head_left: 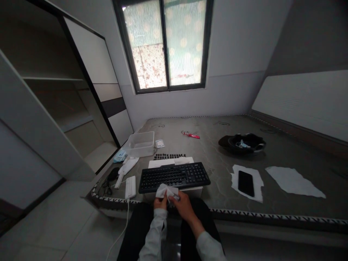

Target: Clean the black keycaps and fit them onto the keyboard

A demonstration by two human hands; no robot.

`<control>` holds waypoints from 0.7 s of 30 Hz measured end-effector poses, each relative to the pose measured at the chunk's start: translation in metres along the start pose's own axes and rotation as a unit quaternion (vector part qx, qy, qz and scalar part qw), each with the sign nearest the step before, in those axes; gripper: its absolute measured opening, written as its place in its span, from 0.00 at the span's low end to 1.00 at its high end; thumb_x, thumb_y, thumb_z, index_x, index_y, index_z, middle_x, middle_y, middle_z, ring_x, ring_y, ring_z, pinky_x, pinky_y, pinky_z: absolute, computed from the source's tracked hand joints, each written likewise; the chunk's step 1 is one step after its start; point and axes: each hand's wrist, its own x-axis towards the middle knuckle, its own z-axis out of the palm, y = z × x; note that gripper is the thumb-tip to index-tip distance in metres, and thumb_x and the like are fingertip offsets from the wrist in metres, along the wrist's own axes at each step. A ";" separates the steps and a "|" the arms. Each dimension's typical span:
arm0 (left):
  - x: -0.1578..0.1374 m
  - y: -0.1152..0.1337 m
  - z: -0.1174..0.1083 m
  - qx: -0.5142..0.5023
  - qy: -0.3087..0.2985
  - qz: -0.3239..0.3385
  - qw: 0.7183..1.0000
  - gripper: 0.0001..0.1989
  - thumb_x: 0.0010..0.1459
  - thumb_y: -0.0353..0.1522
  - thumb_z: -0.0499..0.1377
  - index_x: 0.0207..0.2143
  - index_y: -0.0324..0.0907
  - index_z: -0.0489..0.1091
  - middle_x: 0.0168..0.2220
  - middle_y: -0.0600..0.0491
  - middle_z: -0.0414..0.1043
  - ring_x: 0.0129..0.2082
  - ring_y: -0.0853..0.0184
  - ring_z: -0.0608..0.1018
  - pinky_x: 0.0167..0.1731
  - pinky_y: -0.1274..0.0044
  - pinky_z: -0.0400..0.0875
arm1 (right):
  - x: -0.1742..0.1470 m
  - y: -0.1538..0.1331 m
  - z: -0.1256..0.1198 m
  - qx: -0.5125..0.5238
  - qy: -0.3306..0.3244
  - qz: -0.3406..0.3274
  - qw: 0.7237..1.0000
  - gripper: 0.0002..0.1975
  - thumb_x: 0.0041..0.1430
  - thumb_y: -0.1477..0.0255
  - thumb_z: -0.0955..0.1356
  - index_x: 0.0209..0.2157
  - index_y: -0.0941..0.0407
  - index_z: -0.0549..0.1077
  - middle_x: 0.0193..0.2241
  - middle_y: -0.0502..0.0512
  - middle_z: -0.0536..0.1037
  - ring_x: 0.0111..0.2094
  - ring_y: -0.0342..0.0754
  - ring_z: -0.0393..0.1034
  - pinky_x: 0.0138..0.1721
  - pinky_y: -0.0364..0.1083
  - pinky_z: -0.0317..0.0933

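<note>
My left hand and my right hand are together in front of my lap. The fingers of both are closed on a crumpled white tissue, which hides part of the fingertips. Just beyond them lies a black keyboard, its near edge partly covered by the tissue. The keyboard rests on a white box or board. Behind it, rows of small black keycaps are set out on the mattress.
On the left are a clear plastic bin, a white power strip with its cord and a blue packet. On the right, a black phone lies on white paper beside another sheet. Farther back are a dark cap and a red item.
</note>
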 end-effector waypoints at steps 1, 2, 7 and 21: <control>-0.001 0.001 -0.001 0.010 0.001 -0.001 1.000 0.22 0.29 0.46 0.72 0.23 0.41 0.75 0.26 0.45 0.81 0.39 0.47 0.82 0.41 0.65 0.77 | 0.001 0.001 0.000 0.007 0.005 0.001 1.000 0.18 0.54 0.63 0.70 0.44 0.57 0.79 0.41 0.58 0.82 0.42 0.55 0.76 0.48 0.52 0.67; -0.003 0.002 -0.001 0.019 0.004 -0.001 1.000 0.21 0.30 0.46 0.72 0.22 0.41 0.74 0.24 0.46 0.80 0.37 0.48 0.82 0.38 0.66 0.77 | 0.001 0.002 0.001 0.011 0.008 0.001 1.000 0.18 0.53 0.63 0.71 0.43 0.57 0.79 0.42 0.58 0.82 0.43 0.55 0.76 0.48 0.52 0.67; -0.016 0.007 0.005 0.022 0.004 -0.007 1.000 0.22 0.32 0.49 0.70 0.20 0.40 0.75 0.17 0.50 0.76 0.23 0.56 0.80 0.25 0.70 0.76 | 0.006 0.014 0.002 0.000 0.044 0.014 0.999 0.19 0.54 0.58 0.70 0.39 0.58 0.80 0.38 0.59 0.82 0.39 0.55 0.76 0.43 0.49 0.68; -0.027 0.022 0.010 -0.054 -0.072 0.005 0.996 0.23 0.25 0.48 0.72 0.21 0.41 0.76 0.20 0.51 0.79 0.25 0.58 0.81 0.28 0.72 0.76 | 0.002 0.015 -0.002 -0.011 0.103 0.047 0.994 0.28 0.51 0.51 0.69 0.39 0.62 0.80 0.34 0.61 0.83 0.35 0.57 0.77 0.38 0.49 0.70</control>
